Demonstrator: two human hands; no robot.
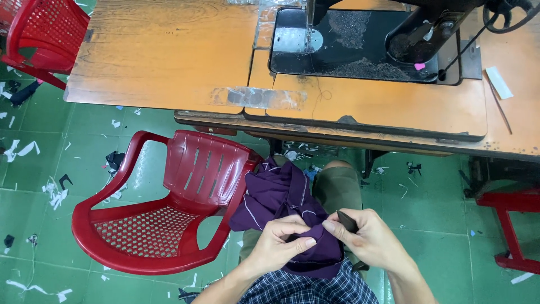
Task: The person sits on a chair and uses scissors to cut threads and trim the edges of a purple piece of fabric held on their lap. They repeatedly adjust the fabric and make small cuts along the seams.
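Two bare hands meet low in the centre of the view, over the person's lap, working a bundle of dark purple fabric (284, 197). The left hand (278, 242) has its fingers curled and pressed together, pinching a fold of the cloth. The right hand (368, 239) pinches the same fold with thumb and fingers, touching the left hand's fingertips, and also holds a small dark flat object (347, 220) whose kind cannot be told.

The purple fabric is crumpled, with thin pale lines running along it like stitching or piping. Its long axis runs from the hands up and to the left, ending against the arm of a red plastic chair (169, 208) just beside the person's knee. Its lower edge lies on checked blue clothing at the waist.

Beyond the knees stands a worn orange wooden sewing table (169, 50) carrying a black sewing machine (360, 39). Fabric scraps litter the green tiled floor (34, 163).
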